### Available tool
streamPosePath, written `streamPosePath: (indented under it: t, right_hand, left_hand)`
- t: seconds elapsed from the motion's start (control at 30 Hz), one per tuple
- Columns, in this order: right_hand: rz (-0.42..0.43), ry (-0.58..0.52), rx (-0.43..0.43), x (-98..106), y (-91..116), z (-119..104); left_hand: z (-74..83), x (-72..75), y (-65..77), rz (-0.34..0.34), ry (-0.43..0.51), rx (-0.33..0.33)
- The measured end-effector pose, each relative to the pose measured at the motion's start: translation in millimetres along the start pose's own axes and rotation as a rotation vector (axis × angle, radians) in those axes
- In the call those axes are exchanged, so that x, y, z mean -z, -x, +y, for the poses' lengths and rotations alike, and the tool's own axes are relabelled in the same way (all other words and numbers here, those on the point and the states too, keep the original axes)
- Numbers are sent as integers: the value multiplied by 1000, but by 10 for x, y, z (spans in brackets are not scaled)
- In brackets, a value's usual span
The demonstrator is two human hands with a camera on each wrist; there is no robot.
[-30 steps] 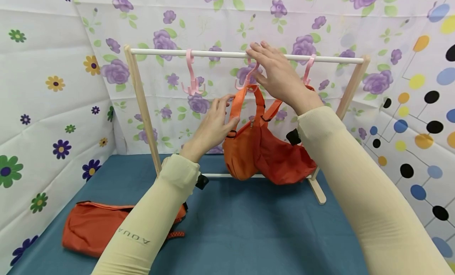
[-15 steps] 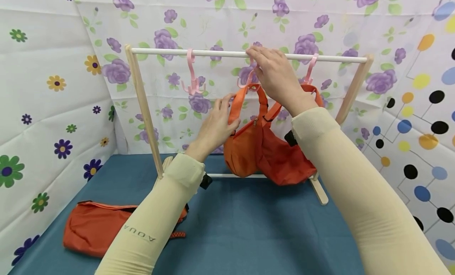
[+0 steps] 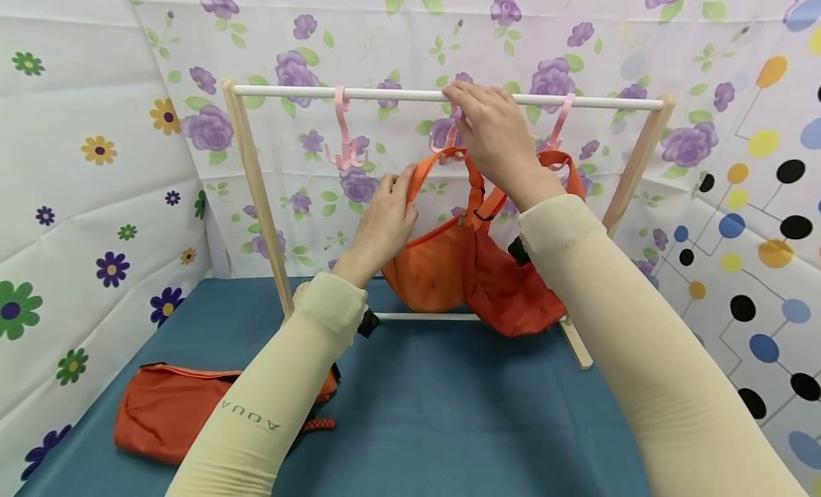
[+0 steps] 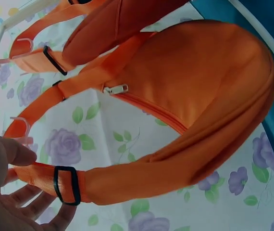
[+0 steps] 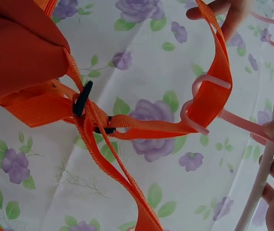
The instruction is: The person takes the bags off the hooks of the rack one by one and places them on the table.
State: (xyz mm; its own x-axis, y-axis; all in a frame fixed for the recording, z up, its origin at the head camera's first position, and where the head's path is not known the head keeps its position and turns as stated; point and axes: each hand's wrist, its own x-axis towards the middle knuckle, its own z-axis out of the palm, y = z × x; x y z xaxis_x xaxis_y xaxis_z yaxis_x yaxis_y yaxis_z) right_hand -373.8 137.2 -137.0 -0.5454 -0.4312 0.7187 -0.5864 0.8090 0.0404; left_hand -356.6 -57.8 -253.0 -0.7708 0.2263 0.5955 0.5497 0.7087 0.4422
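An orange shoulder bag (image 3: 428, 272) hangs by its strap from the middle pink hook (image 5: 245, 124). My left hand (image 3: 383, 222) pinches that strap (image 4: 113, 185) between thumb and fingers, close to a black buckle (image 4: 67, 185). Up at the white rail (image 3: 385, 95), my right hand (image 3: 497, 137) holds the top of the middle hook, thumb on the hook and fingers curled behind the rail. Beside the orange bag, a redder bag (image 3: 509, 290) hangs by its strap from the right pink hook (image 3: 561, 126), partly behind my right forearm.
Another pink hook (image 3: 345, 137) hangs at the rail's left with no bag on it. A third red-orange bag (image 3: 167, 415) lies on the blue cloth (image 3: 436, 411) at the left, partly covered by my left sleeve. Wooden posts (image 3: 255, 197) carry the rail. Patterned sheets stand around.
My left hand has taken hold of the strap and drawn it slightly leftward. The orange bag has tilted and spread to the left. The right hand has stayed at the rail.
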Motion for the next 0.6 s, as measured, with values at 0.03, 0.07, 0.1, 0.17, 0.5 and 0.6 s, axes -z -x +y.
streamPosePath:
  t: [0.03, 0.07, 0.1, 0.17, 0.5, 0.6]
  right_hand:
    - [-3, -7, -8, 7, -4, -5]
    - [-7, -15, -17, 15, -9, -9]
    - [-12, -23, -25, 24, -14, -14]
    - [-25, -33, -42, 45, -20, -24]
    - [-91, -48, -99, 130, -36, -65]
    - [-107, -47, -105, 143, -43, -78]
  left_hand:
    - [-3, 8, -8, 11, 5, 0]
    - [-5, 16, -14, 22, 11, 0]
    - [-7, 24, -20, 31, 14, 2]
    - [-5, 39, -34, 36, 25, 11]
    - [114, 94, -122, -88, 134, 174]
    - [133, 98, -145, -103, 143, 176]
